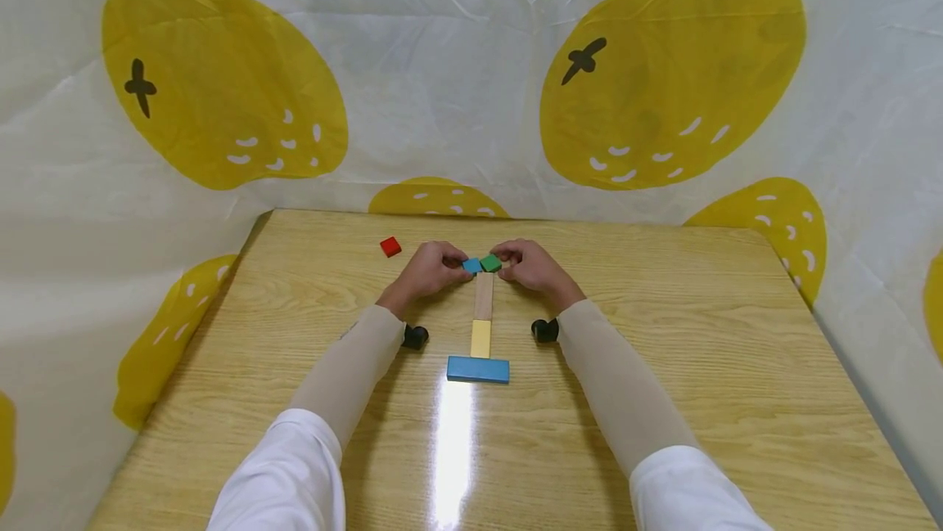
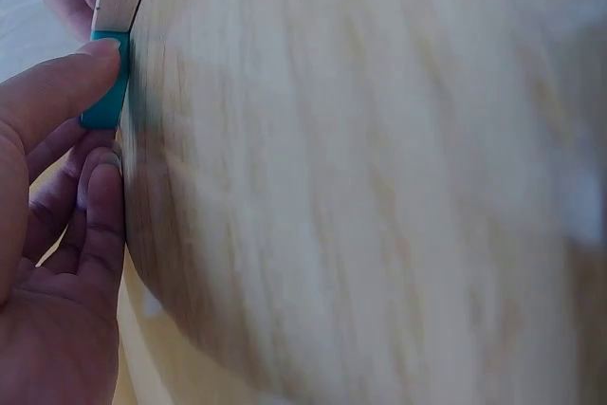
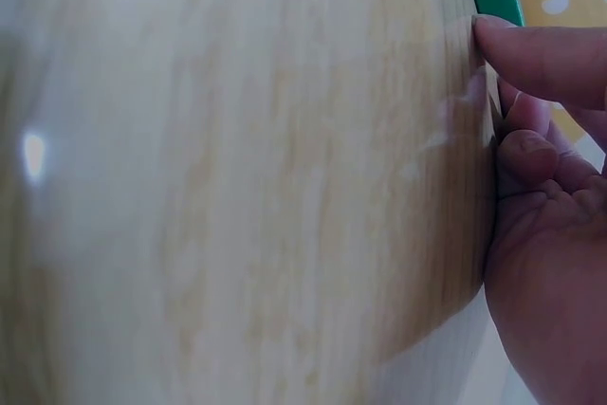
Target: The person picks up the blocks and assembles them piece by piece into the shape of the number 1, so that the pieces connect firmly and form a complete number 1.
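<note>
My left hand [image 1: 433, 269] pinches a small blue block [image 1: 472, 266] between thumb and fingers; in the left wrist view the thumb lies on this blue block [image 2: 106, 101]. Right beside it is a green block [image 1: 490, 263], turned at an angle. A small plain wooden block [image 1: 505, 265] is pinched by my right hand [image 1: 538, 269], partly hidden by the fingers. In the right wrist view the thumb tip is close by the green block [image 3: 497, 4]. Below these, a plain wooden block [image 1: 484, 295], a yellow block [image 1: 481, 339] and a long blue block [image 1: 478, 369] form a line.
A red block [image 1: 390, 246] lies apart on the wooden table [image 1: 707, 351], left of the others. Black wrist devices [image 1: 416, 338] sit under both forearms. Behind the table hangs a white cloth [image 1: 442, 89] with large yellow fruit prints.
</note>
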### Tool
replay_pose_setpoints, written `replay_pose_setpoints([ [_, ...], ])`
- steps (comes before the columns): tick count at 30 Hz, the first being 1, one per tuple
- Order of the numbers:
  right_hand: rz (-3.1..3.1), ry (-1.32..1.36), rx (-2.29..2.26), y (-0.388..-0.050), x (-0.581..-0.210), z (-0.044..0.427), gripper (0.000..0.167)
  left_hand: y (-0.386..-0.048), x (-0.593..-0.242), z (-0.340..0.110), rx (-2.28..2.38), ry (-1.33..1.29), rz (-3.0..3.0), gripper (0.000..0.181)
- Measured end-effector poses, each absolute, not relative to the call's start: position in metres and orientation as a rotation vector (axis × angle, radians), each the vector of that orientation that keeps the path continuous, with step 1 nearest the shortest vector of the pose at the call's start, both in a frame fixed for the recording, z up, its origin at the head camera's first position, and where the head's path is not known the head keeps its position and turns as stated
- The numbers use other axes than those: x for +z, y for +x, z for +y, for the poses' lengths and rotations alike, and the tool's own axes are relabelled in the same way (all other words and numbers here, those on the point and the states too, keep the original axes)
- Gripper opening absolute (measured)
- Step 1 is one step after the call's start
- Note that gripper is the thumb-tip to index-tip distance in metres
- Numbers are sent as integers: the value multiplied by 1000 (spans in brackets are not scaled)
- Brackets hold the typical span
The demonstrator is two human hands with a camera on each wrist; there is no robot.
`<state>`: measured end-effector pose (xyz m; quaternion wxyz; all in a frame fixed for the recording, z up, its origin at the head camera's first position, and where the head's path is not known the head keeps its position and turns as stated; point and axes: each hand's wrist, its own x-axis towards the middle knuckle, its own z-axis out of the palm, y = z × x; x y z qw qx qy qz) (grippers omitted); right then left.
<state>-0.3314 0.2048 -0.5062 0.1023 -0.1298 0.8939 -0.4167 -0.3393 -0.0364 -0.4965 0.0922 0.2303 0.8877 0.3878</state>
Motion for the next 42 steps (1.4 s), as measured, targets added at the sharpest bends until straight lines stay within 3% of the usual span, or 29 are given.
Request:
replay_pose_setpoints([
  [42, 2636, -407, -1250, -329, -504, 206, 41, -339, -498, -36, 1167, 698, 2622, 37],
])
